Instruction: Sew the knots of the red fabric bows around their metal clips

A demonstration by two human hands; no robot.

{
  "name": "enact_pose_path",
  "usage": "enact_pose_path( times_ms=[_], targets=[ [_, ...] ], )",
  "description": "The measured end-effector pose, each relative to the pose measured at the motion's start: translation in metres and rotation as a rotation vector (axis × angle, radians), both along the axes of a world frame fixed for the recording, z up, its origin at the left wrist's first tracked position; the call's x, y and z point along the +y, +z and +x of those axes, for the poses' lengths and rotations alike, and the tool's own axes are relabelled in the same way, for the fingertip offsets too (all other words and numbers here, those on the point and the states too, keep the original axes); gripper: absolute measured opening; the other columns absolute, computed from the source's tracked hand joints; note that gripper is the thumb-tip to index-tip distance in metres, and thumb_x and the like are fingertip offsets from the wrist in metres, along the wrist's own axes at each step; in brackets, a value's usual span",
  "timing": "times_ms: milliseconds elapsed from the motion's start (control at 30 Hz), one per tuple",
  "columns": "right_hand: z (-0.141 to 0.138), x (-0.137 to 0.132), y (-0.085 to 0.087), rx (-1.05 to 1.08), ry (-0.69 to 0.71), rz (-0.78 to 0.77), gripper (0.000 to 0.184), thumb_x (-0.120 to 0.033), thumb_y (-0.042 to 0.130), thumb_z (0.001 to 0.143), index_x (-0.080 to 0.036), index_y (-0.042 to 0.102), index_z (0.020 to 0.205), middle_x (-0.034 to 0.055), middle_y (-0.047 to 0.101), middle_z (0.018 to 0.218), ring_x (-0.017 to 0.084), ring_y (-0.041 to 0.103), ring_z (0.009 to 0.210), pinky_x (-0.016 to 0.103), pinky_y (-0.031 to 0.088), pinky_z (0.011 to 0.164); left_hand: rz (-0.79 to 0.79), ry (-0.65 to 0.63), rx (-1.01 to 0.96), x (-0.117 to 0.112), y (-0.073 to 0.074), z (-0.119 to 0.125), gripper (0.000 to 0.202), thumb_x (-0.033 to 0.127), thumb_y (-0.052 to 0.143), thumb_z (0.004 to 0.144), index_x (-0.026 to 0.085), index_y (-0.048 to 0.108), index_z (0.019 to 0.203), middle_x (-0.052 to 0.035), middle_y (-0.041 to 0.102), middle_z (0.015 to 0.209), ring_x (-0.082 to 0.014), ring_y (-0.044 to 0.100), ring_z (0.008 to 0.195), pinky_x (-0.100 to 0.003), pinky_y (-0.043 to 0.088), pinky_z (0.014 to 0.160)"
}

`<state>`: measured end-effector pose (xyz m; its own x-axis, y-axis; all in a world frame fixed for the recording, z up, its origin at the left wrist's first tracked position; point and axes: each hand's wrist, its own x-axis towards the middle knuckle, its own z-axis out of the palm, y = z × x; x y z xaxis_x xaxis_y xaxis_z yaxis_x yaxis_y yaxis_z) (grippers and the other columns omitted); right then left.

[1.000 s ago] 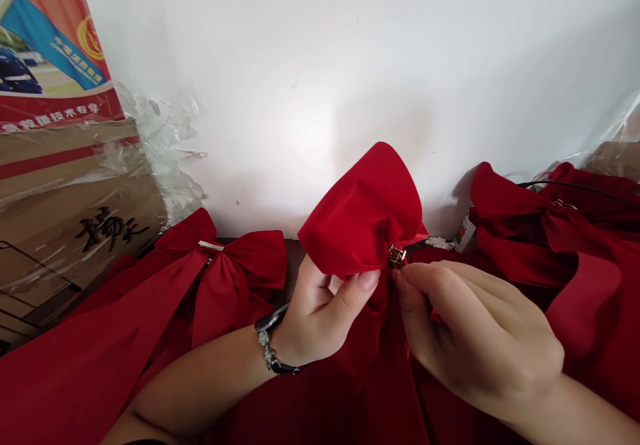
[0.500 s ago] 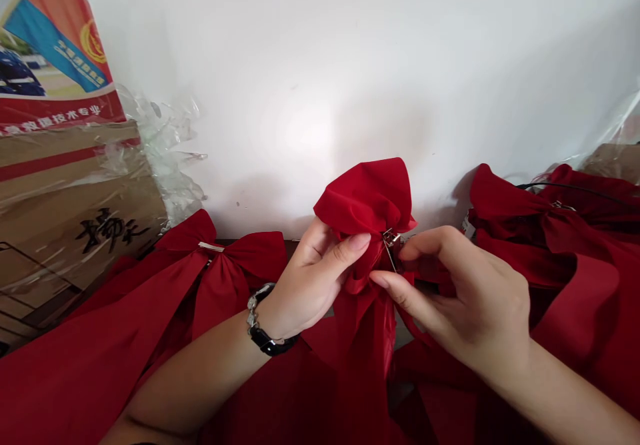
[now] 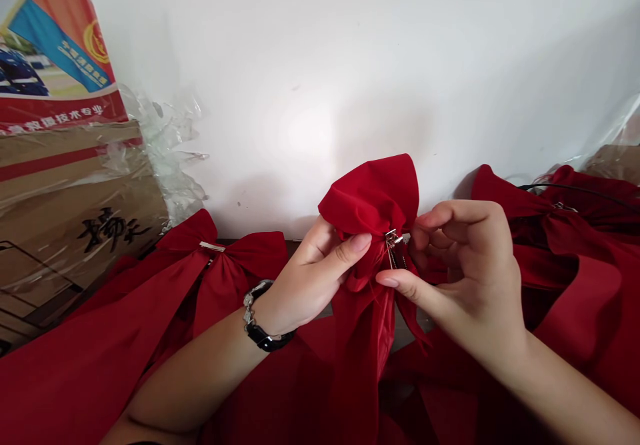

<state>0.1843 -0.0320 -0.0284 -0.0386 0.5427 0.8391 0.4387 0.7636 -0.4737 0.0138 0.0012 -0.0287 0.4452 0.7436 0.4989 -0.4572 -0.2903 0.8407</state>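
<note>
A red fabric bow (image 3: 373,198) is held up in front of the white wall. My left hand (image 3: 313,278), with a bracelet at the wrist, is closed around the bow's gathered middle, thumb on the front. A small silver safety pin (image 3: 393,245) hangs open at the bow's knot. My right hand (image 3: 460,265) is just right of it, fingers curled, with the thumb and forefinger around the pin's lower end. The bow's tails hang down between my hands.
Another red bow with a metal clip (image 3: 213,246) lies at the left. More red bows (image 3: 560,232) are piled at the right. A plastic-wrapped cardboard box (image 3: 70,192) stands at the left against the wall (image 3: 320,65).
The bow's loop has been bunched smaller under my left hand. My right hand has risen and opened its grip somewhat, and the pin now hangs open at the knot.
</note>
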Motion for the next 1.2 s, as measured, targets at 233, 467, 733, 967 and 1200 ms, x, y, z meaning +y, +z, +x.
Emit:
enact_pose_path(
  times_ms=[233,467,733,967,1200],
  targets=[
    [0.001,-0.001,-0.001,-0.009,-0.015,0.028,0.051,-0.043,0.080,0.070,-0.024,0.044,0.100,-0.0054,0.048,0.069,0.010,0.048,0.055,0.022,0.043,0.048,0.106,0.050,0.065,0.003,-0.006,-0.003,0.025,0.037,0.059,0.090,0.029,0.061,0.114,-0.0005,0.063,0.119,-0.0187,0.055,0.118,-0.034,0.044,0.104],
    [0.007,0.000,0.007,0.120,0.188,-0.071,0.054,-0.039,0.084,0.065,-0.025,0.047,0.101,-0.0025,0.049,0.080,0.011,0.048,0.065,0.021,0.041,0.050,0.296,0.136,0.116,-0.001,0.000,-0.003,0.020,0.032,0.057,0.092,0.027,0.061,0.111,-0.0009,0.066,0.107,-0.0151,0.062,0.102,-0.028,0.050,0.093],
    [0.017,0.002,0.017,0.201,0.515,-0.436,0.015,-0.020,0.076,0.076,-0.026,0.067,0.087,-0.0022,0.058,0.077,0.009,0.052,0.063,0.019,0.048,0.056,0.463,0.308,0.252,-0.009,0.010,-0.008,0.015,0.027,0.059,0.090,0.023,0.064,0.104,-0.0023,0.070,0.101,-0.0159,0.065,0.095,-0.028,0.052,0.087],
    [0.008,-0.008,0.016,0.218,0.437,-0.368,0.016,-0.020,0.070,0.081,-0.030,0.072,0.093,-0.0009,0.070,0.085,0.015,0.068,0.077,0.025,0.060,0.067,0.463,0.378,0.303,-0.013,0.013,-0.007,0.009,0.026,0.071,0.080,0.019,0.068,0.087,-0.0010,0.068,0.078,-0.0124,0.060,0.066,-0.024,0.049,0.060],
    [0.001,-0.014,0.013,0.229,0.324,-0.125,0.026,-0.015,0.067,0.083,-0.032,0.069,0.102,-0.0029,0.070,0.087,0.015,0.069,0.079,0.026,0.061,0.069,0.435,0.416,0.185,-0.019,0.011,-0.009,0.013,0.022,0.066,0.084,0.023,0.070,0.096,-0.0006,0.071,0.088,-0.0164,0.065,0.078,-0.029,0.053,0.072]
  ],
)
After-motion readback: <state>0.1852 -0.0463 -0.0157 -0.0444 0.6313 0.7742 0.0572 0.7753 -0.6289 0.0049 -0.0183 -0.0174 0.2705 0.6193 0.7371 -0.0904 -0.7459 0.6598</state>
